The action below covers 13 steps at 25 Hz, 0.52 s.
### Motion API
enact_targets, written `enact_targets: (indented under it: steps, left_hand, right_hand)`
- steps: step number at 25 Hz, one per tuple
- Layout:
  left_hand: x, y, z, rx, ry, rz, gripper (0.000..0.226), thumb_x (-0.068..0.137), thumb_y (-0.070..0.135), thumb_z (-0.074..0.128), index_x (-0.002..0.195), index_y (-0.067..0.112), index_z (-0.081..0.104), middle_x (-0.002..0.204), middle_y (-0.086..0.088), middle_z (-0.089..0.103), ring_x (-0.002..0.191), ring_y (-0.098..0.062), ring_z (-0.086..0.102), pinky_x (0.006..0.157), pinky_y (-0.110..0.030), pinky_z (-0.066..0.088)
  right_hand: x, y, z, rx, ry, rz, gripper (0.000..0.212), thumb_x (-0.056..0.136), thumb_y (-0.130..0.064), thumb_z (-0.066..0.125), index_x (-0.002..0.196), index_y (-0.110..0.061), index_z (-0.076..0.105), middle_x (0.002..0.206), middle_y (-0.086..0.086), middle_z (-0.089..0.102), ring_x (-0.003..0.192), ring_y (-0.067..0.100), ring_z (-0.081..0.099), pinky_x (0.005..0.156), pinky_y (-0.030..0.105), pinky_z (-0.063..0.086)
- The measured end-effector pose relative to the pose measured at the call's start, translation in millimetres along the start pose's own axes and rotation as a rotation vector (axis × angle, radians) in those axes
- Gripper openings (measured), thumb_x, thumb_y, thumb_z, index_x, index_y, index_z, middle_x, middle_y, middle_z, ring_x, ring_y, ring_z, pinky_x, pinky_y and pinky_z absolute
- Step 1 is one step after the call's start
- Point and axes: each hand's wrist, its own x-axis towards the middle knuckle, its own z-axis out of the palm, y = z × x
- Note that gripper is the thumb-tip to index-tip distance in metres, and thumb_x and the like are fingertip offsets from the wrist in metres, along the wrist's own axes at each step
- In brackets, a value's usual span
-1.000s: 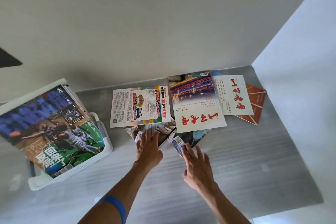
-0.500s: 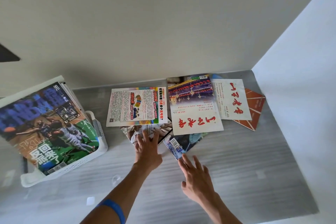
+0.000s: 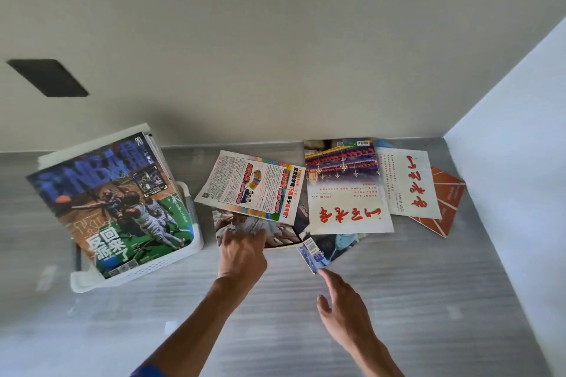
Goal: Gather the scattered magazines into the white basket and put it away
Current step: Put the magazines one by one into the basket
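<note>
The white basket (image 3: 159, 263) stands at the left on the grey surface and holds a basketball magazine (image 3: 113, 202) on top of others. Several magazines lie scattered in the corner: a colourful text-covered one (image 3: 254, 187), a photo-cover one (image 3: 278, 234) partly under it, a white one with red calligraphy (image 3: 346, 193), a second white one (image 3: 404, 184), an orange one (image 3: 447, 202) and a blue one (image 3: 324, 251). My left hand (image 3: 242, 251) has its fingers curled onto the near edge of the photo-cover magazine. My right hand (image 3: 343, 306) is open, with its fingertips just short of the blue magazine's corner.
A beige wall runs behind the surface, with a dark rectangular patch (image 3: 46, 76) at its upper left. A white side wall (image 3: 505, 177) closes the right side, right beside the orange magazine. Bare grey surface (image 3: 428, 300) lies between the magazines and me.
My left hand's fingers have curled onto the photo-cover magazine's edge. The colourful magazine above it has tilted. My right hand has drawn back from the blue magazine.
</note>
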Motion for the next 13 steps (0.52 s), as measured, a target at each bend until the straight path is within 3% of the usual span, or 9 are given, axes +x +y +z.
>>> enact_targets:
  steps: [1, 3, 4, 6, 8, 10, 11, 13]
  left_hand:
    - [-2.2, -10.0, -21.3, -0.063, 0.135, 0.049, 0.026, 0.056, -0.003, 0.064, 0.075, 0.015, 0.066, 0.067, -0.007, 0.070, 0.061, -0.027, 0.065, 0.070, -0.036, 0.051]
    - [-6.7, -29.7, -67.3, -0.222, 0.328, 0.082, 0.018, 0.054, -0.001, 0.057, 0.060, 0.016, 0.053, 0.047, 0.000, 0.057, 0.044, -0.025, 0.053, 0.054, -0.028, 0.046]
    - [-7.1, -37.1, -91.0, -0.314, 0.352, 0.062, 0.016, 0.058, 0.002, 0.054, 0.059, 0.017, 0.051, 0.045, 0.002, 0.054, 0.041, -0.022, 0.050, 0.046, -0.024, 0.042]
    - [-5.4, -51.4, -126.6, -0.534, 0.321, 0.012, 0.017, 0.062, 0.002, 0.053, 0.060, 0.018, 0.052, 0.047, 0.004, 0.060, 0.040, -0.015, 0.053, 0.035, -0.024, 0.039]
    - [-6.7, -71.1, -145.2, -0.775, 0.220, -0.023, 0.024, 0.063, -0.005, 0.055, 0.062, 0.019, 0.056, 0.054, 0.003, 0.069, 0.045, -0.014, 0.063, 0.036, -0.032, 0.044]
    - [-10.3, -98.4, -150.1, -0.941, 0.133, -0.050, 0.030, 0.066, -0.010, 0.059, 0.067, 0.021, 0.061, 0.063, 0.004, 0.074, 0.050, -0.013, 0.067, 0.040, -0.030, 0.045]
    - [-12.4, -113.5, -148.4, -1.051, 0.115, -0.092, 0.034, 0.068, -0.013, 0.063, 0.070, 0.021, 0.064, 0.067, 0.003, 0.076, 0.054, -0.015, 0.067, 0.047, -0.029, 0.047]
    - [-21.7, -142.1, -135.7, -1.335, 0.124, -0.251, 0.035, 0.072, -0.016, 0.070, 0.083, 0.017, 0.068, 0.078, -0.003, 0.078, 0.065, -0.022, 0.070, 0.067, -0.036, 0.055]
  right_hand:
    - [-0.9, -7.3, -1.4, 0.077, 0.044, -0.023, 0.061, 0.088, -0.025, 0.059, 0.144, -0.032, 0.035, 0.144, -0.008, 0.052, 0.116, 0.014, 0.060, 0.094, 0.026, 0.050]
    - [3.7, -32.8, -7.5, 0.333, 0.097, -0.046, 0.073, 0.084, -0.021, 0.068, 0.146, -0.035, 0.031, 0.147, -0.010, 0.047, 0.117, 0.009, 0.059, 0.087, 0.011, 0.047]
    - [10.1, -48.2, -14.6, 0.463, 0.105, -0.064, 0.081, 0.082, -0.021, 0.072, 0.148, -0.035, 0.028, 0.149, -0.012, 0.044, 0.120, 0.007, 0.055, 0.089, 0.006, 0.042]
    - [24.9, -80.5, -37.0, 0.658, 0.101, -0.138, 0.089, 0.078, -0.026, 0.078, 0.149, -0.033, 0.024, 0.146, -0.014, 0.044, 0.124, 0.000, 0.050, 0.096, 0.007, 0.039]
    - [38.6, -106.7, -61.0, 0.715, 0.108, -0.207, 0.071, 0.076, -0.034, 0.076, 0.139, -0.030, 0.041, 0.125, -0.009, 0.062, 0.108, 0.001, 0.061, 0.090, 0.019, 0.052]
    - [47.2, -124.9, -75.7, 0.688, 0.064, -0.220, 0.031, 0.079, -0.033, 0.070, 0.107, -0.024, 0.061, 0.093, 0.000, 0.072, 0.084, 0.014, 0.068, 0.074, 0.037, 0.057]
    - [48.5, -130.2, -76.9, 0.729, 0.017, -0.228, 0.016, 0.081, -0.028, 0.070, 0.095, -0.023, 0.063, 0.084, 0.003, 0.072, 0.077, 0.017, 0.067, 0.070, 0.039, 0.053]
    - [44.9, -138.8, -72.4, 0.865, -0.061, -0.214, 0.009, 0.085, -0.017, 0.071, 0.090, -0.021, 0.064, 0.083, 0.005, 0.072, 0.074, 0.016, 0.065, 0.068, 0.035, 0.052]
